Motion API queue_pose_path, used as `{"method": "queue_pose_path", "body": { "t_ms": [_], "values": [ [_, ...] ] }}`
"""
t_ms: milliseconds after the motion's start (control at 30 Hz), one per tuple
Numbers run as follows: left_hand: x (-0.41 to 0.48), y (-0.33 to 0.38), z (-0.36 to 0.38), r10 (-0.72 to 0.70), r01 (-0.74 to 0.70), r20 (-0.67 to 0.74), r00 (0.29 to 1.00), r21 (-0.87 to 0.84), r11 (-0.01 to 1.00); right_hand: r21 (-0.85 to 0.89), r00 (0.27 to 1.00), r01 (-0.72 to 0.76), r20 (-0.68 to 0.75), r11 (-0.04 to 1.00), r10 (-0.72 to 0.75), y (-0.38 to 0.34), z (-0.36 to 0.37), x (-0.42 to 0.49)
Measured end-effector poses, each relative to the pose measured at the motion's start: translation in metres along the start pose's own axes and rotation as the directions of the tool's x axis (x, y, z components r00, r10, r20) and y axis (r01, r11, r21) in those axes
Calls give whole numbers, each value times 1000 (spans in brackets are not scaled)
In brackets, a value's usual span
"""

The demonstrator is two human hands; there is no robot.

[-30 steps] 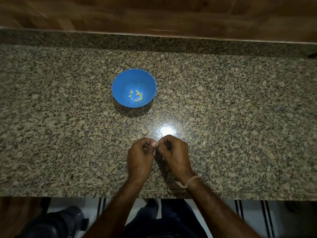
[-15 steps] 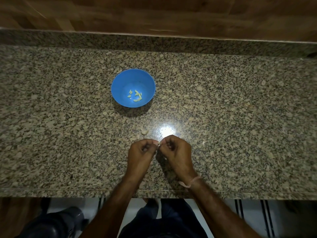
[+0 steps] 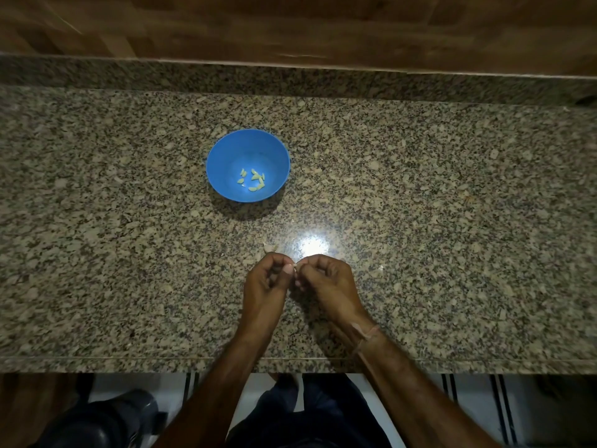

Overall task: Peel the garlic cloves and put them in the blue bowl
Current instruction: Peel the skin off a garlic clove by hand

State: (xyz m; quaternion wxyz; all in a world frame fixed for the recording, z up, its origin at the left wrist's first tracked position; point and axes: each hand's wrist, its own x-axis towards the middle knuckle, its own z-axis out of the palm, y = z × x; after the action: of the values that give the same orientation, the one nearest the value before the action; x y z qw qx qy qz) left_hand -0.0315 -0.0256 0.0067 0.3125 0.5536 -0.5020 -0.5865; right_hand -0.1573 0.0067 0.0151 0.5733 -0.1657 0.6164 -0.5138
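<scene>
While the left hand [image 3: 264,284] and right hand [image 3: 328,282] meet, both pinching a garlic clove [image 3: 295,269] between them, the blue bowl [image 3: 223,163] sits well beyond on the tabletop [image 3: 452,221]

Table [image 3: 452,221]: speckled granite, polished smooth and glossy, with a bright glare [image 3: 311,245] near centre. Raised strip [image 3: 323,80] at 12 o'clock: same granite. Panel [image 3: 290,24] beyond it: brown wood, grain visible, low sheen. Bowl [image 3: 226,163] at 11 o'clock: blue plastic, smooth, soft sheen. Peeled cloves [image 3: 255,182] inside: pale, smooth. Skin scrap [image 3: 269,248] on the table: papery, matt. Clove [image 3: 295,270] pinched between left hand [image 3: 265,286] and right hand [image 3: 326,282]: finish too small to judge. Wrist band [image 3: 368,334] at 5 o'clock: thin thread.
</scene>
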Motion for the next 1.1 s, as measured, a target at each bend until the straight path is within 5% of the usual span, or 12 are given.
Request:
{"method": "queue_pose_path", "body": {
  "t_ms": [167, 400, 600, 967, 1100],
  "values": [
    [1, -7, 3, -59, 60, 10, 998, -15, 998, -416, 944, 324, 80, 850, -321, 7, -8, -1],
    [5, -12, 4, -73, 77, -38, 997, 124, 989, -666, 918, 349, 100, 659, -385, 22, -23, 8],
    [2, -4, 3, 91, -46, -74, 993, 467, 883, -422, 932, 350, 68, 837, -355, 6, -15, 1],
    [-1, 3, 3, 90, -29, -83, 992, 556, 831, -293, 948, 318, 86, 902, -306, 9, -14, 3],
    [-4, 2, 6, 43, -1, -85, 995, 434, 901, -222, 970, 241, 83, 945, -228, 14, -16, 9]
  ]
}}
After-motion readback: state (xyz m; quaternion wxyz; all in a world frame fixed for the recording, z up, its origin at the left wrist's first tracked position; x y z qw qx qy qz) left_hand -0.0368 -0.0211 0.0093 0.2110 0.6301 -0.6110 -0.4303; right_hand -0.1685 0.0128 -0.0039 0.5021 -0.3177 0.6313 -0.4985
